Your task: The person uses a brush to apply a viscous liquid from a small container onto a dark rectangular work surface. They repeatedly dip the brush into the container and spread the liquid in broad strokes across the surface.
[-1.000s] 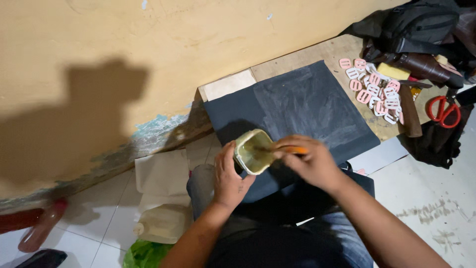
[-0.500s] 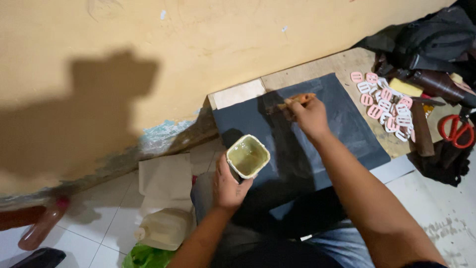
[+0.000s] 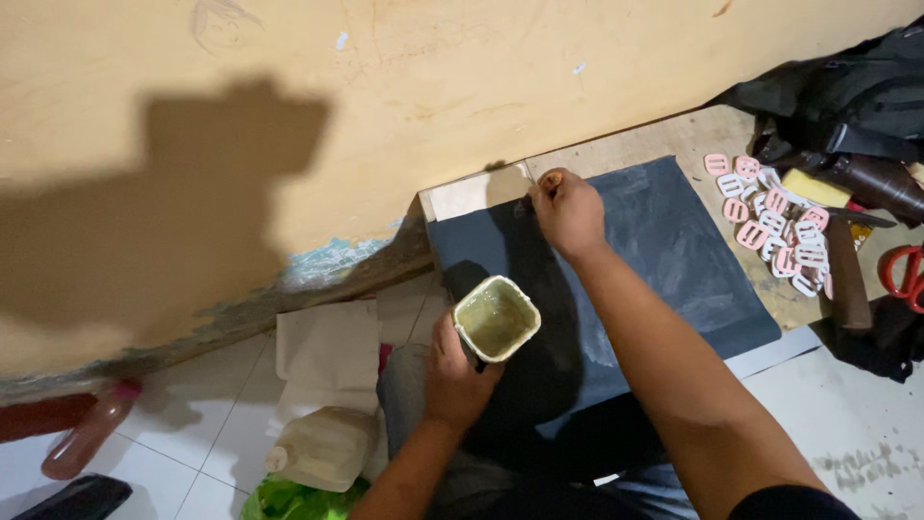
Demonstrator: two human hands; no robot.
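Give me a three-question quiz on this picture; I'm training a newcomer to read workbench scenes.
1. True or false: the left hand holds a cup of yellowish liquid.
2. Where is the right hand? A) over the red scissors B) at the far edge of the dark sheet, near the wall C) on the plastic jug
3. What colours are the small buckles heaped on the board?

Key
1. True.
2. B; a brown-handled tool shows at its fingertips.
3. Pink and white.
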